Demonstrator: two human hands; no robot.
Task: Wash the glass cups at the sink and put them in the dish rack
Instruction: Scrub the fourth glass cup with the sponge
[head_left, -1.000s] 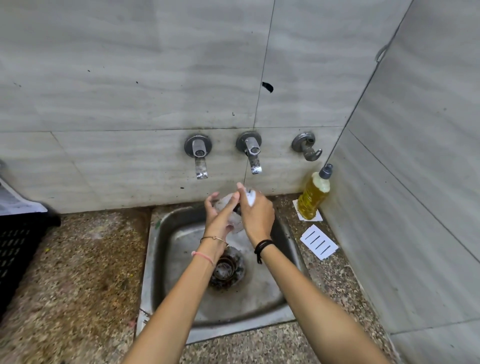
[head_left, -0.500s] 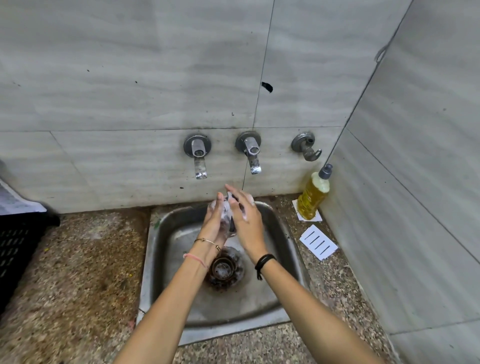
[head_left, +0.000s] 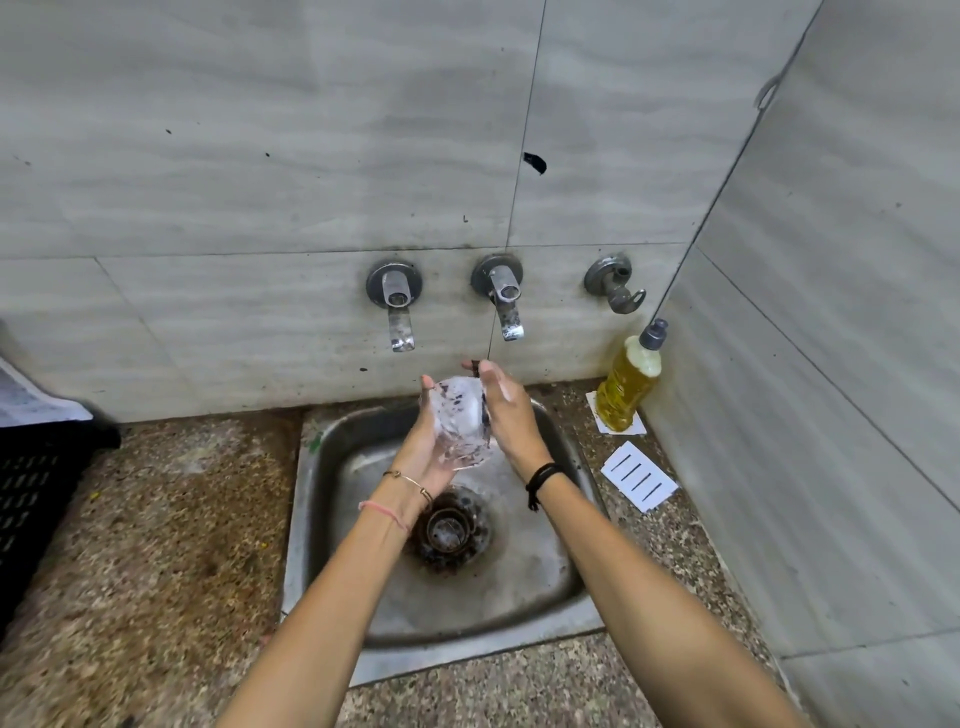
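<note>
Far left of the sink (head_left: 322, 525), on the speckled counter, stands a black slotted rack (head_left: 36, 488) (only a part of it shows). Above the back of the sink, my left hand (head_left: 423, 454) grips the glass cup (head_left: 462, 423) from below, with the fingers going up its far side. The cup is tilted and wet, with foam on it. My right hand (head_left: 511, 415) presses on its right side with fingers straight. Just above is the right tap (head_left: 505, 299). Right of the sink, near the corner, stands a yellow soap bottle (head_left: 628, 382) on a paper slip (head_left: 636, 427).
</note>
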